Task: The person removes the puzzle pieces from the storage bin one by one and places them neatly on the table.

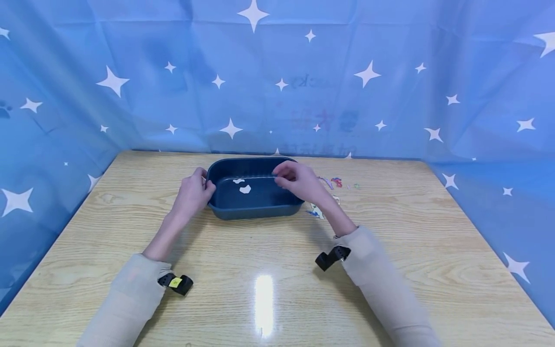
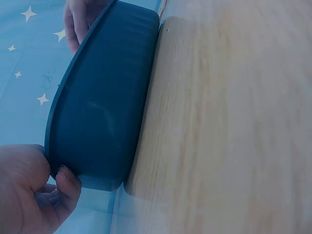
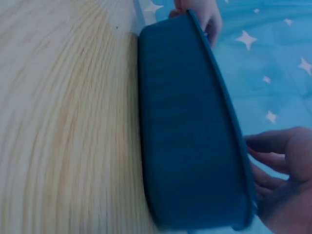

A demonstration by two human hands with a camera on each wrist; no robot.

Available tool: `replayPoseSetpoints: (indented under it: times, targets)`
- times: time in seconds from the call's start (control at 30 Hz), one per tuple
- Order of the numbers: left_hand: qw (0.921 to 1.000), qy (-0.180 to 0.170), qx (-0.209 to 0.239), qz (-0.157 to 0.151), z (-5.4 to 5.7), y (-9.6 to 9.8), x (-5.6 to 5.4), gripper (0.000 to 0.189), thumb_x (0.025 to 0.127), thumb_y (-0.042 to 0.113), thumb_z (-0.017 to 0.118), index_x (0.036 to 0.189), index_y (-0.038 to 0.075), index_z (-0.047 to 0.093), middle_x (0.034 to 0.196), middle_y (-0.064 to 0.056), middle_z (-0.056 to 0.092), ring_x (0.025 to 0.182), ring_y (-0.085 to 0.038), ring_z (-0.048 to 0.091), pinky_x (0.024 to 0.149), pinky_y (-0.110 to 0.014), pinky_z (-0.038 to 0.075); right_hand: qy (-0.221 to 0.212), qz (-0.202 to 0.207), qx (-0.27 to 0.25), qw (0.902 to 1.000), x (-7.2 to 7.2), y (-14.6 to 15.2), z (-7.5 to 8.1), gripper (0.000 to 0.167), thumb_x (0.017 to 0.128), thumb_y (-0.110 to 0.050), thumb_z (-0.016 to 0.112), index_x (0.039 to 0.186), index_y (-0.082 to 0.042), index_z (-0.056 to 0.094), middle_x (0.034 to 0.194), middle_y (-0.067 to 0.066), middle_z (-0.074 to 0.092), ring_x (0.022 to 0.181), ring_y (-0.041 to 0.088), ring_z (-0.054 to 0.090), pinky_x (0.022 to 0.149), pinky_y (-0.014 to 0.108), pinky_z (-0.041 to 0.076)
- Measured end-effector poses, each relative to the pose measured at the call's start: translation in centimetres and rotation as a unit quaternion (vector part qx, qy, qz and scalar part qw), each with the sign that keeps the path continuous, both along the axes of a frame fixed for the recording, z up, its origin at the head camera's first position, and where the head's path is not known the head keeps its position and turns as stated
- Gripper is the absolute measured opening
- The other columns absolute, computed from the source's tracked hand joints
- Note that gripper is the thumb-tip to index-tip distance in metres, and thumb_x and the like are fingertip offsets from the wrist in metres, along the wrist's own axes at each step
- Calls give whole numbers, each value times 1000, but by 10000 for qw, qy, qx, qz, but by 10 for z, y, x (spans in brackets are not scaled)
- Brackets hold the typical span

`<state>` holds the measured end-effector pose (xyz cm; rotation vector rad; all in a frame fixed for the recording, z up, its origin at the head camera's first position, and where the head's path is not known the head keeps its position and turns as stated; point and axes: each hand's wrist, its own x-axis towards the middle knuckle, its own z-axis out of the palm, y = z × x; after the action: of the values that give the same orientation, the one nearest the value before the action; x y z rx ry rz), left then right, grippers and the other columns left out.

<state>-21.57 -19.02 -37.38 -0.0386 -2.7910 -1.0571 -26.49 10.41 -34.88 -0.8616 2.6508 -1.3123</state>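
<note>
A dark blue, oblong plastic tub (image 1: pixel 256 212) stands near the back of the wooden table. My left hand (image 1: pixel 195 189) grips its left end, thumb and fingers on the rim; the left wrist view also shows this hand (image 2: pixel 34 190) at the tub's corner. Two small white paper-like pieces, one rounded (image 1: pixel 244 189) and one narrower (image 1: pixel 238 181), lie on the tub floor. My right hand (image 1: pixel 299 180) is over the tub's right end, fingers bent and thumb near the fingertips. A reddish speck shows by those fingertips in the right wrist view; I cannot tell whether they pinch something.
Right of the tub lie small colourful cut-out pieces: a red one (image 1: pixel 336 182), a purple one (image 1: pixel 327 183), a small green one (image 1: pixel 356 185) and a white-and-blue one (image 1: pixel 316 212) partly behind my right arm. A blue star-patterned curtain (image 1: pixel 191 106) rises behind the table (image 1: pixel 217 270).
</note>
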Motion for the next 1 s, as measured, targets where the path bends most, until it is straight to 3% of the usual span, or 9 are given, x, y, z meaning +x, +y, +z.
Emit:
replayPoseSetpoints:
  times: [0.23,0.43,0.7,1.0]
  targets:
    - [10000,29,-34,17,-1,1,-2,21,97,8,47,111,-6,53,77,-10,58,68,-26,57,66,-37,46,-166,239,258,9992,-8,-33,-8,21,98,-9,65,116,0,66,107,11,70,94,23,67,85,36,54]
    - [10000,-2,4,19,0,1,-1,21,97,8,47,112,-6,52,79,-12,59,70,-27,57,67,-37,47,-380,251,699,9965,-13,-58,-11,22,97,-7,66,117,0,67,107,9,70,99,23,66,90,36,51]
    - [9999,-99,5,30,-1,1,0,23,97,8,47,114,-7,52,79,-12,59,69,-26,57,65,-36,47,-418,429,1393,9884,-17,-79,-20,28,96,-8,67,123,-3,67,118,13,66,107,26,60,93,37,48]
    - [10000,13,-8,18,-2,1,-1,23,97,7,47,114,-8,52,79,-12,60,69,-27,57,66,-37,47,-473,356,1908,9798,-17,-84,-28,29,95,-7,68,124,-3,66,109,12,66,97,24,62,90,34,50]
